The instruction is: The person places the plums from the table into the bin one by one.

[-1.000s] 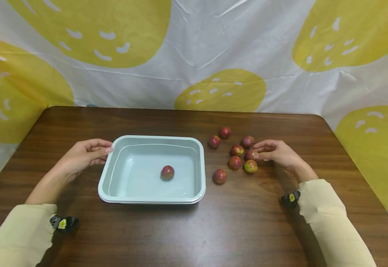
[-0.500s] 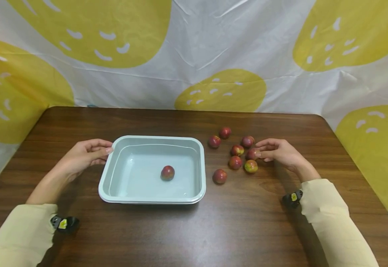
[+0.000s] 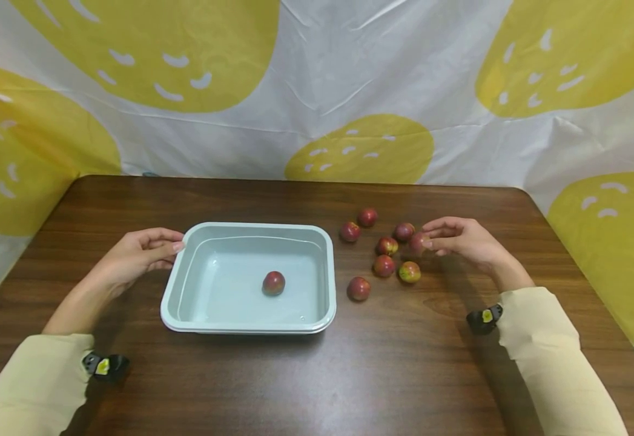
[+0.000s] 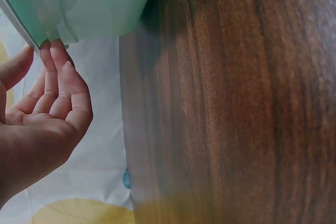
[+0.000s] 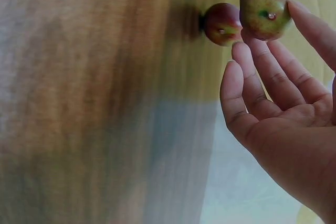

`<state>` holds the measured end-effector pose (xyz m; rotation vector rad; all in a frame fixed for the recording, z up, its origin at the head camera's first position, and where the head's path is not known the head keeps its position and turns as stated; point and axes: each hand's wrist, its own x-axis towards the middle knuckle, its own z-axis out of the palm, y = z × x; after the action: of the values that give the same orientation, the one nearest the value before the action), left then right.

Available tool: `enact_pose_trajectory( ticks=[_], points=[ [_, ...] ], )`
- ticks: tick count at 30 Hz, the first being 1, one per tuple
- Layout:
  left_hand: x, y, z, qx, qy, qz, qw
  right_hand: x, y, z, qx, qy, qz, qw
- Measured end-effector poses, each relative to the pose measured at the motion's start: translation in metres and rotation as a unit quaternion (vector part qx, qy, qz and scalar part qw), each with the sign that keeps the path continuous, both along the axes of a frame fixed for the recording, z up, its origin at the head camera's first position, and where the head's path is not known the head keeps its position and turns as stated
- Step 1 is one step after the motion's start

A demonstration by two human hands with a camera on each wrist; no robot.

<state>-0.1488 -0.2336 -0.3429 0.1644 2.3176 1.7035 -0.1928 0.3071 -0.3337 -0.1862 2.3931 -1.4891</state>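
Observation:
My left hand [image 3: 145, 255] pinches the left rim of a pale blue-green rectangular basin [image 3: 257, 228], thumb over the edge and fingers beneath it in the left wrist view. One red plum [image 3: 274, 283] lies inside, right of the middle. To the right of the basin, my right hand [image 3: 466, 243] holds a plum [image 5: 264, 11] between thumb and fingertips, with its stem dimple showing in the right wrist view. Several other red plums lie loose close by, among them a dark one [image 3: 404, 231] and a yellow-streaked one [image 3: 409, 272].
The brown wooden table [image 3: 317, 381] carries everything. One plum [image 3: 358, 289] sits near the basin's right side, and two more, one of them this plum [image 3: 368, 217], lie toward the back. A white cloth with yellow shapes [image 3: 360, 148] hangs behind the table.
My right hand has drawn its plum back and to the right, up out of the cluster. The left hand and the basin have stayed in place.

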Motion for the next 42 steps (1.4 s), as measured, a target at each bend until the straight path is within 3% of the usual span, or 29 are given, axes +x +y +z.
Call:
enact_pose_trajectory(
  ticks=[20,42],
  points=[
    [-0.003,0.000,0.001,-0.005,-0.004,0.003,1.0000,-0.005,-0.005,0.042,-0.017,0.048,-0.018,0.9985],
    [0.000,0.000,0.000,-0.009,-0.003,0.004,0.9999,-0.006,-0.029,0.080,-0.061,0.082,0.037,0.9941]
  ],
)
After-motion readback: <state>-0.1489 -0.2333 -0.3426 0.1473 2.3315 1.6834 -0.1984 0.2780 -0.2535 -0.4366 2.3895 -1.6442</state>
